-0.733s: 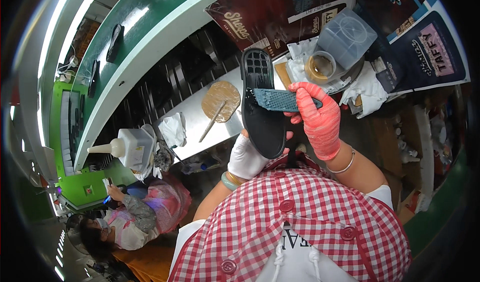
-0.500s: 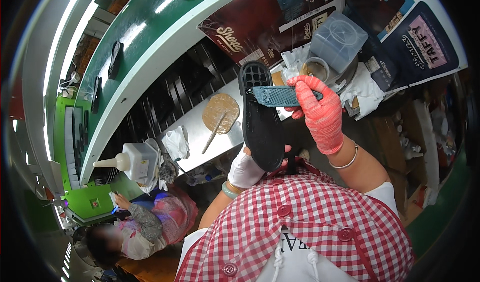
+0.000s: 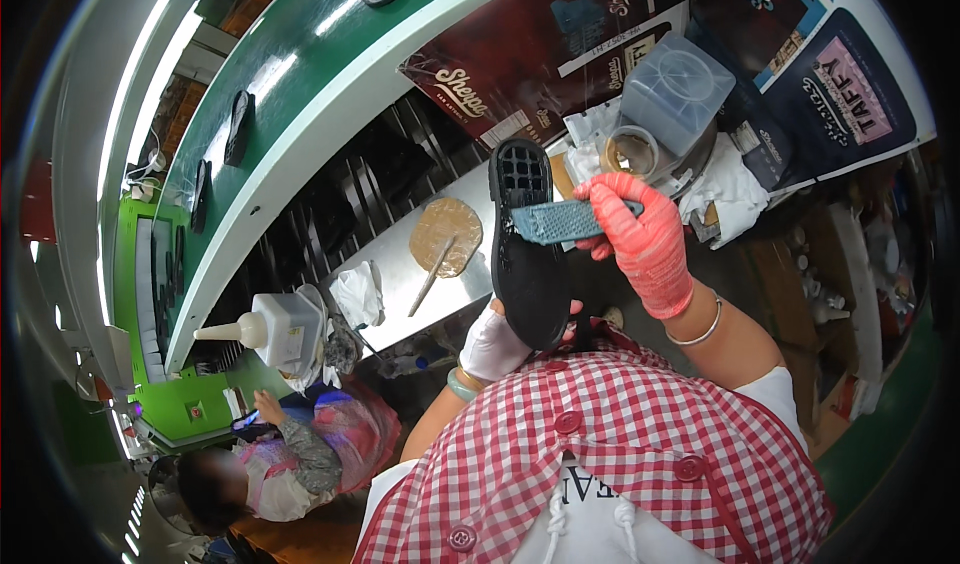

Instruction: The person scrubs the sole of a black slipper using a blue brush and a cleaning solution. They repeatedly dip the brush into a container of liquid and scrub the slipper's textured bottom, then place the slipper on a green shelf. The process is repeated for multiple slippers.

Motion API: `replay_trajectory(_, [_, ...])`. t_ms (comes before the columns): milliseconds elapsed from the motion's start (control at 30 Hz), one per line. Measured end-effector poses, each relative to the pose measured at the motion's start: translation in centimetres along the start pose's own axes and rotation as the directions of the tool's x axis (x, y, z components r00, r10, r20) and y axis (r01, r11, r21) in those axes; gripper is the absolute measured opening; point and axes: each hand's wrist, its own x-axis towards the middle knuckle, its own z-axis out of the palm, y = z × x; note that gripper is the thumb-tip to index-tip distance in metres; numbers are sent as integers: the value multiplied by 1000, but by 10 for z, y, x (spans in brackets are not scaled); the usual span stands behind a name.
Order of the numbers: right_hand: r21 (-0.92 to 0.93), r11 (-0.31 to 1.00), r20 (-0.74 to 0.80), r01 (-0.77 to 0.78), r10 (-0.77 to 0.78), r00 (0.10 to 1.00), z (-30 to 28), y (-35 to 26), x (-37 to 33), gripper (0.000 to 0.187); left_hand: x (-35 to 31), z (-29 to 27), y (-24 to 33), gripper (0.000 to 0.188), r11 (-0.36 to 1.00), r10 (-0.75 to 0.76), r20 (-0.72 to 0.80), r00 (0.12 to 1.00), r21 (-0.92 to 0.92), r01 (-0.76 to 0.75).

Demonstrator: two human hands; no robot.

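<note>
A black shoe sole (image 3: 535, 289) is held lengthwise in front of my checked apron, its open honeycomb-like grid at the far end. My left hand (image 3: 495, 347), in a white glove with bare fingertips, grips the sole's near end from below. In my right hand (image 3: 640, 244), which wears a pinkish-red knitted glove, a flat blue-grey textured brush (image 3: 565, 221) is pinched between thumb and fingers. The brush's tip lies over the sole just below the grid. A wet sheen shows on the sole's left edge near it. Whether bristles touch the sole is hidden.
Ahead on the metal ledge lie a tan round pad (image 3: 453, 234) with a stick (image 3: 432, 274) and a white cloth (image 3: 357, 294). A white spouted bottle (image 3: 285, 334) stands left. A clear plastic tub (image 3: 677, 94) and tape roll (image 3: 632, 152) are right. A green conveyor (image 3: 290, 54) carries soles; a co-worker (image 3: 300, 454) sits lower left.
My right hand has drawn the brush a little nearer along the sole, away from the grid. The whole view has shifted slightly. The co-worker's hand has moved right.
</note>
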Motion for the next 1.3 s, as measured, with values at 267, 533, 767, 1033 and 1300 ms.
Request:
replay_trajectory(267, [-11, 996, 54, -84, 85, 995, 2, 14, -16, 22, 13, -13, -1, 76, 997, 32, 65, 997, -75, -27])
replay_trajectory(533, [-39, 989, 204, -145, 150, 967, 3, 5, -34, 17, 21, -5, -3, 72, 969, 87, -255, 963, -202, -141])
replay_trajectory(767, [35, 996, -13, -79, 79, 997, 1, 15, -23, 21, 19, -24, 1, 70, 978, 36, 69, 997, -208, -20])
replay_trajectory(1033, [53, 996, 11, -77, 77, 997, 3, 28, -17, 23, 12, -15, -4, 75, 990, 47, -52, 998, -133, -54])
replay_trajectory(1300, [-50, 976, 168, -210, 215, 962, 8, 13, -31, 20, 11, -7, -1, 73, 992, 68, -171, 983, -93, -85])
